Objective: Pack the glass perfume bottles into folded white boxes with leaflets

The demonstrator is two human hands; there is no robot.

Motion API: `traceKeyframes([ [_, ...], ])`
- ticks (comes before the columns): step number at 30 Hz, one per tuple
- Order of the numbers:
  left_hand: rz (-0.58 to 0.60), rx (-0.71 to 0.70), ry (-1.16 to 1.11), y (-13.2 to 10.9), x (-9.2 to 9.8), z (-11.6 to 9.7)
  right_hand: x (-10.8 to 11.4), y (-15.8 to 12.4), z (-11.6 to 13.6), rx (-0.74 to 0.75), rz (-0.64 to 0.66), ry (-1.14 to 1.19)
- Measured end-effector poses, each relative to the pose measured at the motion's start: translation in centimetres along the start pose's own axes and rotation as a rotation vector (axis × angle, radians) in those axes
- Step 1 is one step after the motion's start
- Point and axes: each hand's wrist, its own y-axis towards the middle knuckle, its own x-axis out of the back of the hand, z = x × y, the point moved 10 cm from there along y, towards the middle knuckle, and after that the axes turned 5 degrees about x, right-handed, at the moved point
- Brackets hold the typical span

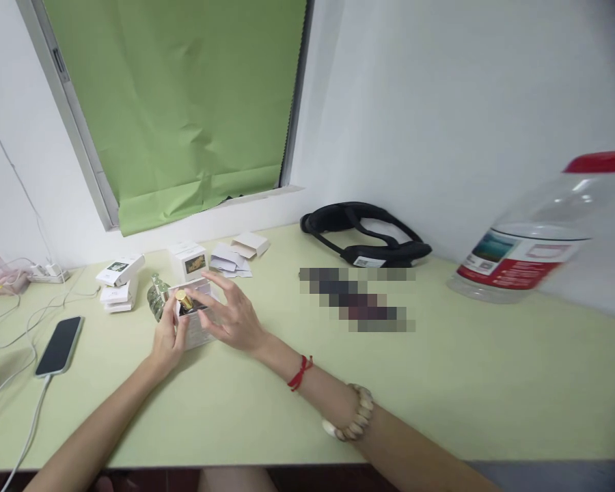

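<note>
At the left of the table, my left hand (170, 336) is closed around the left side of a small white box (199, 333). A shiny gold cap (183, 299) shows at the box's top, between my two hands; what lies beneath it is hidden. My right hand (236, 318) reaches over the box from the right with its fingers apart, the fingertips close to the gold cap. Whether they touch it I cannot tell. Just behind my left hand stands a green, ornate object (158, 295), and beyond it a white box with a picture (187, 261).
White boxes (117, 294) are stacked at the left, and opened white cartons (236, 256) lie behind my hands. A phone (60, 346) with a cable is left. A black headset (366, 236), a blurred-out patch (359, 297) and a large clear bottle (517, 256) are right.
</note>
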Motion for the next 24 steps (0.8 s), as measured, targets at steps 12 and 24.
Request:
traceKeyframes([
  [12,-0.027,0.139,-0.150,0.6,-0.4,-0.9,0.8,-0.3,-0.3,-0.027,-0.154,-0.011],
  [24,-0.027,0.047,-0.130,0.2,-0.2,-1.3,-0.1,-1.2,-0.8,-0.037,-0.103,0.002],
])
